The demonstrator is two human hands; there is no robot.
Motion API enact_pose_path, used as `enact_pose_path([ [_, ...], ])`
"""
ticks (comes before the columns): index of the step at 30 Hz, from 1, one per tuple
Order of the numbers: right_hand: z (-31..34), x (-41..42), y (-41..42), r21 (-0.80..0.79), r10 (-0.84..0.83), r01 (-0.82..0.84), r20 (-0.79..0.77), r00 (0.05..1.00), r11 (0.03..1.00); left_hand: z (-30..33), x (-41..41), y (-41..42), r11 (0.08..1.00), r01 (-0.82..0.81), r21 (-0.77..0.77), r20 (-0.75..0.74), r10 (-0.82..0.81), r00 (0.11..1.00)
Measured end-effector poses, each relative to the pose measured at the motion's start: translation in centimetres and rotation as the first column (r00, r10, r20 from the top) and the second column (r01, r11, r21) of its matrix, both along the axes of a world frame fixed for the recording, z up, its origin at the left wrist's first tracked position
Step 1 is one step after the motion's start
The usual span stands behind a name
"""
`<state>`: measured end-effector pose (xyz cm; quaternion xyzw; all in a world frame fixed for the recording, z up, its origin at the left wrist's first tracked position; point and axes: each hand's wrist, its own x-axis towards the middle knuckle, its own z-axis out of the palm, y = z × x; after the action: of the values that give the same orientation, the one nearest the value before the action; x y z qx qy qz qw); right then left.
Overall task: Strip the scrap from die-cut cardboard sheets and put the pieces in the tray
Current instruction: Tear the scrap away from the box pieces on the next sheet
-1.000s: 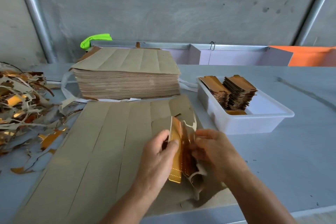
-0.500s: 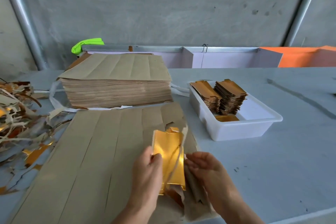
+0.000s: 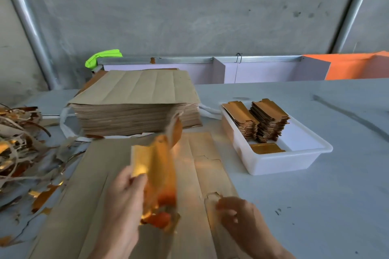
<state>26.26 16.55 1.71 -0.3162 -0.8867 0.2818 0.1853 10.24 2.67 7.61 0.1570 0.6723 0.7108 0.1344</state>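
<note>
L hand (image 3: 124,193) grip holds a gold-foil piece (image 3: 154,164) w/ torn scrap hanging off it, blurred, raised over the flat die-cut sheet (image 3: 88,206) on the table (image 3: 315,206). R hand (image 3: 237,216) sits low at the sheet's torn right edge, fingers curled; can't tell if its grip pinches anything. No readable writing. White tray (image 3: 284,164) to the right holds two stacks of finished pieces (image 3: 261,120) + one lying flat. Sheet stack (image 3: 136,103) behind; scrap pile (image 3: 19,149) far left.
</note>
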Motion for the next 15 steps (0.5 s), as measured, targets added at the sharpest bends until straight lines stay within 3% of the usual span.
enact_pose_path([
  [3, 2.7, -1.2, -0.2, -0.148, -0.093, 0.055, -0.262, 0.961, 0.987, -1.9, 2.1, 2.1, 0.965, 0.181, -0.190, -0.072, -0.198, 0.978],
  [6, 4.3, -1.9, -0.4, -0.266, -0.068, 0.006, -0.226, 0.972, 0.964, -3.0, 4.2, 3.4, 0.932, 0.228, -0.283, -0.115, -0.269, 0.956],
  [10, 5.0, -1.0, -0.4, -0.591, -0.191, 0.010, -0.245, 0.951, 0.807, -2.8, 5.5, 3.6, 0.902, 0.209, -0.379, -0.228, -0.309, 0.923],
  [15, 5.2, 0.4, -0.7, -0.629, -0.163, -0.061, -0.292, 0.942, 0.775, -1.5, 6.2, 2.6, 0.883, 0.152, -0.445, -0.386, -0.342, 0.857],
])
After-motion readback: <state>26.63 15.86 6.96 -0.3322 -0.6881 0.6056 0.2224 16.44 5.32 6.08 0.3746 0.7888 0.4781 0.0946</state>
